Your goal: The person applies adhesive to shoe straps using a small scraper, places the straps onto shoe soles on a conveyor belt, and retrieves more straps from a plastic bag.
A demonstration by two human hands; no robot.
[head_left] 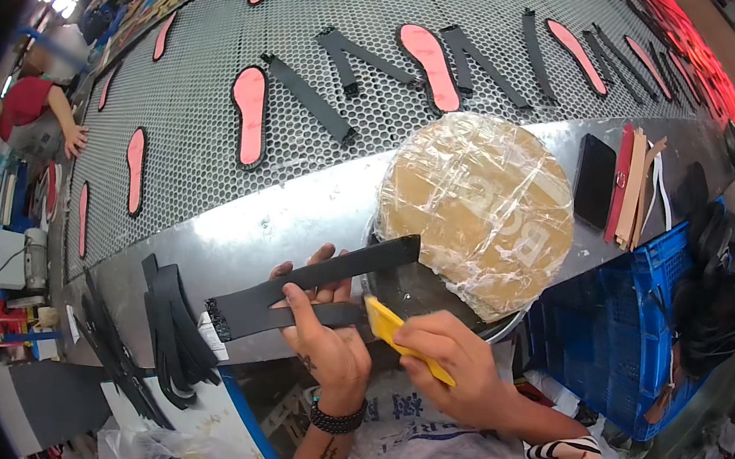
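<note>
My left hand [330,349] grips dark grey strap pieces [316,276], thumb on top and fingers beneath. One long piece slants up to the right over the bowl's edge; a shorter one lies below it. Their left end looks shiny and dark. My right hand [460,369] is closed on a flat yellow brush [413,341], its pale tip close to the shorter piece's right end; whether they touch I cannot tell. Just beyond is a metal bowl [502,329], partly covered by a round tape-wrapped cardboard lid [480,207]. The bowl's inside looks dark, and its contents are unclear.
Pink insoles [249,114] and dark straps [310,99] lie on a perforated mesh conveyor [193,153]. More straps [172,325] are heaped at left. A black phone [595,179] and coloured strips [634,189] lie right, above a blue crate [603,332]. Other people's hands [74,139] show at both sides.
</note>
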